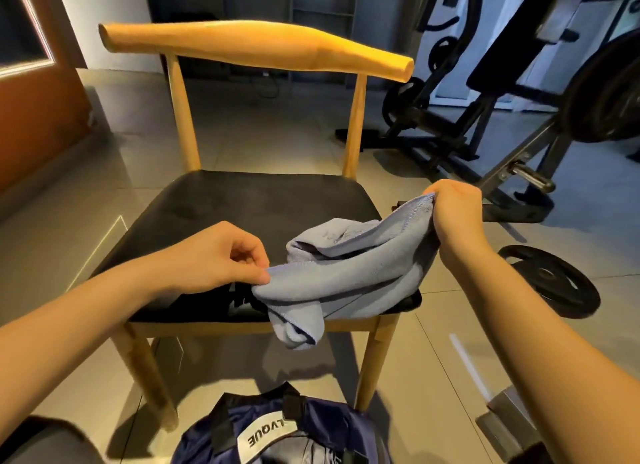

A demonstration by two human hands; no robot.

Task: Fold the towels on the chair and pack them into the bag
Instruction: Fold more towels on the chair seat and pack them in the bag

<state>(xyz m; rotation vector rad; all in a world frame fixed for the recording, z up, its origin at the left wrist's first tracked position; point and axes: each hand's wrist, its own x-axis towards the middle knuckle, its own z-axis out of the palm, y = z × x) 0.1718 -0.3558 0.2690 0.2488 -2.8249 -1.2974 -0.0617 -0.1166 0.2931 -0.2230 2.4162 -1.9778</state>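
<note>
- Over the front right of the black chair seat: a grey-blue towel, crumpled, one end drooping past the front edge.
- Left hand: thumb and forefinger pinched on the towel's near left edge.
- Right hand: fingers curled tight round a stitched corner, raised above the seat's right side.
- Below the chair front, on the tiled floor: dark blue bag, mouth open.
- Right of the chair: weight plate, flat on the floor.

Weight plate flat on tiled floor near gym machine
</note>
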